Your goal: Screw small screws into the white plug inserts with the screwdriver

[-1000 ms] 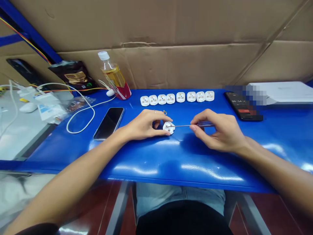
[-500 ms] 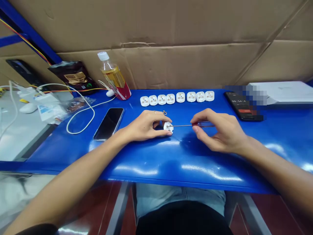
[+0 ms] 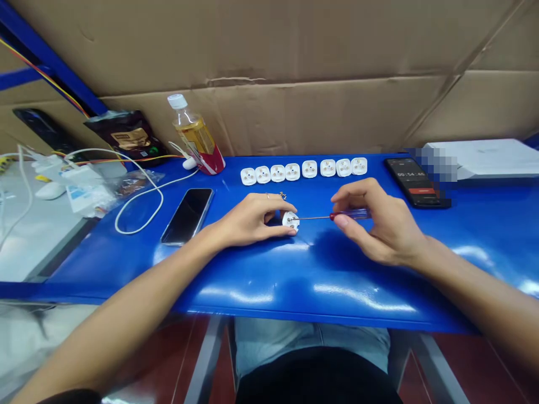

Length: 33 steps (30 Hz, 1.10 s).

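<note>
Pinched between the thumb and fingers of my left hand point(image 3: 256, 220) is a small round white plug part point(image 3: 291, 223) with metal screws or terminals on its face. My right hand point(image 3: 381, 224) grips a screwdriver point(image 3: 349, 214) with a red and clear handle, the thumb against its red collar. The thin shaft lies nearly level and its tip meets the plug part. Just behind my left fingers lie some small brass-coloured pieces point(image 3: 283, 196), partly hidden. Beyond both hands stands a row of several white square plug housings point(image 3: 309, 169) with brass contacts inside.
At left are a phone point(image 3: 187, 216), a looped white cable point(image 3: 162, 196), a drink bottle point(image 3: 197, 137) and a dark pouch point(image 3: 128, 134). Another phone point(image 3: 415, 182) showing a timer lies at right by a white box point(image 3: 484, 157). Cardboard point(image 3: 295, 78) lines the back of the blue table point(image 3: 261, 286).
The fingers of my right hand have shifted around the screwdriver handle, the index finger now higher. My left hand keeps the plug part in nearly the same place. The view has tilted slightly.
</note>
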Available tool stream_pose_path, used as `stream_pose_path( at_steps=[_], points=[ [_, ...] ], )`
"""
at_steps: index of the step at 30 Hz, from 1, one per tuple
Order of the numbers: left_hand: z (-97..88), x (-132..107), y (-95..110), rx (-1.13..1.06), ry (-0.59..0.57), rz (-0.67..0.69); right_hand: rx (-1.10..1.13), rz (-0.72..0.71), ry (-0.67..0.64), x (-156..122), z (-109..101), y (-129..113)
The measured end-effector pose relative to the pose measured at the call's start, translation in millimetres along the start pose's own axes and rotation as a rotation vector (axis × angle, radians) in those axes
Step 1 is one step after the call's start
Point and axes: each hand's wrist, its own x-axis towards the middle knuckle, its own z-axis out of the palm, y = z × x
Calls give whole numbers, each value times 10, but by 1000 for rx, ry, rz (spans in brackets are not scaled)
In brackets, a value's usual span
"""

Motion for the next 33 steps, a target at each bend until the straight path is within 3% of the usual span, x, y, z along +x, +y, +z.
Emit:
stream_pose_path(
  at_steps=[14, 18, 23, 25, 33],
  points=[
    [-4, 2, -11, 24, -17, -9, 39, 80, -13, 17, 3, 40],
    [1, 0, -18, 4, 5, -11, 84, 28, -27, 10, 10, 38],
    [0, 3, -12, -2, 8, -6, 54, 122, -39, 7, 5, 0],
    [-3, 2, -6, -7, 0, -17, 77, 73, -39, 5, 6, -3],
    [-7, 13, 20, -11, -32, -42, 62, 64, 49, 2, 57, 31]
  ],
)
